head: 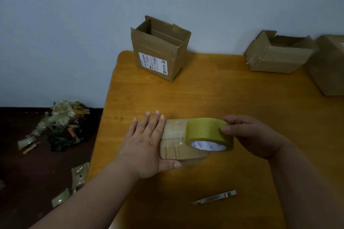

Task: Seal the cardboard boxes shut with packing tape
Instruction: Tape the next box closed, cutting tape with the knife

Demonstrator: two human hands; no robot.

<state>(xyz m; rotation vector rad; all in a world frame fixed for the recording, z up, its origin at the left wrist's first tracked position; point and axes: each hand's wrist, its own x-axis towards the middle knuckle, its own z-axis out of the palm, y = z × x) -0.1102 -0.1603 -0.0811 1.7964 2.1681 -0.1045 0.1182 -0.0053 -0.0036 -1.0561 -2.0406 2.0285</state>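
Observation:
A small flat cardboard box (176, 142) lies on the wooden table (214, 95) in front of me, with strips of tape across its top. My left hand (147, 141) lies flat with straight fingers on the box's left end, thumb along its near side. My right hand (249, 134) grips a roll of yellowish packing tape (208, 134), which stands on edge on the box's right part. An open box with a shipping label (160, 48) stands at the table's far left. Another open box (279, 54) sits at the far right.
A metal utility knife (214, 197) lies on the table near me, right of centre. A larger closed box (329, 65) stands at the right edge. On the dark floor to the left lie a heap of used tape and scraps (63, 124) and several loose pieces (80, 173).

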